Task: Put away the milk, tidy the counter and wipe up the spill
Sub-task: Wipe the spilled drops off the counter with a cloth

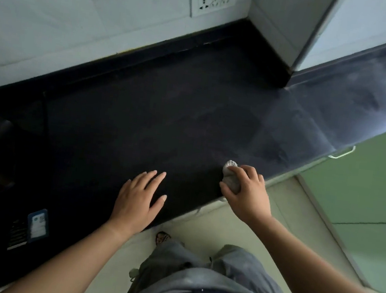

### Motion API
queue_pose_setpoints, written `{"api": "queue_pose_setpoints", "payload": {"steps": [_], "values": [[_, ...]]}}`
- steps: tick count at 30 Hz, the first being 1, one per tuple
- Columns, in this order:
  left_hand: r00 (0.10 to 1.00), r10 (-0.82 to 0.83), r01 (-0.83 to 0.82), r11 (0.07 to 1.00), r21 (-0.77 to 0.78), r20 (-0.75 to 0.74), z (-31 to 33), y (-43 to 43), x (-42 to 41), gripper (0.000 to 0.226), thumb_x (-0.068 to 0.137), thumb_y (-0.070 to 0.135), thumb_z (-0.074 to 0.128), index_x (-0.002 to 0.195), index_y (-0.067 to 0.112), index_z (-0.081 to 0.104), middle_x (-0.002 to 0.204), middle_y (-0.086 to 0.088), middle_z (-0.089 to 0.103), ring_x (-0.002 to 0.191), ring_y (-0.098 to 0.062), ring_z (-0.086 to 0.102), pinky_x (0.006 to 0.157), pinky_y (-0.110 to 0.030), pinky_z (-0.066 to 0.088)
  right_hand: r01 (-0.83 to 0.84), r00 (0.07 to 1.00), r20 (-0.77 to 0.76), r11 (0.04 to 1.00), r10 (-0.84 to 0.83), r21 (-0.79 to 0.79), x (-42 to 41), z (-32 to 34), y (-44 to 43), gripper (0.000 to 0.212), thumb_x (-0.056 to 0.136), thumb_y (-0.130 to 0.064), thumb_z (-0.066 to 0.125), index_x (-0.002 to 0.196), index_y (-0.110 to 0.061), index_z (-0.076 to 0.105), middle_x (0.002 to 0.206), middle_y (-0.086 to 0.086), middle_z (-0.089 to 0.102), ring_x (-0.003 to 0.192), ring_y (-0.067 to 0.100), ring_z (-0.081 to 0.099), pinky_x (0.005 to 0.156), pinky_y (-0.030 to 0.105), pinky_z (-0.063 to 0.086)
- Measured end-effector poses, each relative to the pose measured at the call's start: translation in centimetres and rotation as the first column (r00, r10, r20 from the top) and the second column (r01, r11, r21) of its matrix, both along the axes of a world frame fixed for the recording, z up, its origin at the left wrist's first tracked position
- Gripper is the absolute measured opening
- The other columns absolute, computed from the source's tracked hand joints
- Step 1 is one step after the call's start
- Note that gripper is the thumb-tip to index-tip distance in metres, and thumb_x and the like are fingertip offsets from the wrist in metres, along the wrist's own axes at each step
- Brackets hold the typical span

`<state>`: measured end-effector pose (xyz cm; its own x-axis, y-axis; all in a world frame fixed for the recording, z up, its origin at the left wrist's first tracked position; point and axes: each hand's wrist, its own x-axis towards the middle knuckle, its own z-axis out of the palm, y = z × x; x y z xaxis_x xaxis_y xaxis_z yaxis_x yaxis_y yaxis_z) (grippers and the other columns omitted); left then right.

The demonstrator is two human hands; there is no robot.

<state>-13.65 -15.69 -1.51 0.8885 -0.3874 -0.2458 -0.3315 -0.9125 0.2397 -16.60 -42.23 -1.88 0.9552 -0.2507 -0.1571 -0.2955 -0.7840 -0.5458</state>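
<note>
A bunched grey cloth (230, 174) sits on the dark counter (142, 115), close to its front edge. The right hand (247, 194) grips the cloth from above: the fingers curl over its top and the thumb closes against its near side, so only the far end of the cloth shows past the knuckles. To the left of the cloth, apart from it, the left hand (139, 200) lies palm down on the counter with its fingers straight and slightly spread, holding nothing. Much further left of the cloth, near the same front edge, a small blue and white packet (37, 224) rests beside a dark striped item that is too dim to identify. Beyond the cloth, the counter meets a pale tiled wall (80, 23), where a white socket plate (212, 0) is mounted. To the right of the cloth, below the counter's edge, stands a green cabinet door (364, 187) with a pale handle (341, 153). Below the cloth, on the near side, are the light floor (238, 225), one foot (162, 237) and the person's grey shorts (197, 263).
</note>
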Motion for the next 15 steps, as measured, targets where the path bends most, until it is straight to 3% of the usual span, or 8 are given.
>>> {"api": "queue_pose_setpoints", "payload": {"steps": [4,9,15], "values": [[1.000,-0.014,0.011,0.991,-0.137,-0.023,1.2,-7.3,-2.1,0.068,0.083,0.057,0.024,0.139,0.021,0.037,0.140,-0.002,0.046,0.128,-0.020,0.043,0.101,-0.037,0.038,0.111,0.993,0.030,0.983,-0.117,0.145,-4.5,1.6,-6.0,0.040,0.081,-0.042,0.057,0.119,-0.032,0.051,0.121,-0.005,0.050,0.108,0.020,0.044,0.085,0.028,0.036],[0.992,-0.079,0.047,0.956,-0.289,-0.101,2.2,-17.9,-5.9,0.067,0.080,0.056,0.028,0.132,0.019,0.046,0.133,-0.001,0.052,0.122,-0.020,0.049,0.099,-0.034,0.041,0.270,0.958,0.026,0.928,-0.285,0.256,-12.9,2.4,-14.0,0.033,0.079,-0.034,0.057,0.112,-0.030,0.055,0.113,-0.005,0.053,0.105,0.020,0.049,0.090,0.032,0.041],[0.952,-0.262,0.201,0.923,-0.328,-0.156,2.6,-27.9,-9.2,0.041,0.090,0.042,0.045,0.127,0.024,0.049,0.118,0.009,0.057,0.112,-0.014,0.052,0.089,-0.031,0.042,0.470,0.863,0.048,0.834,-0.503,0.288,-23.4,2.9,-20.8,0.035,0.076,-0.037,0.055,0.110,-0.029,0.057,0.111,-0.009,0.053,0.104,0.016,0.051,0.093,0.030,0.041]]}}
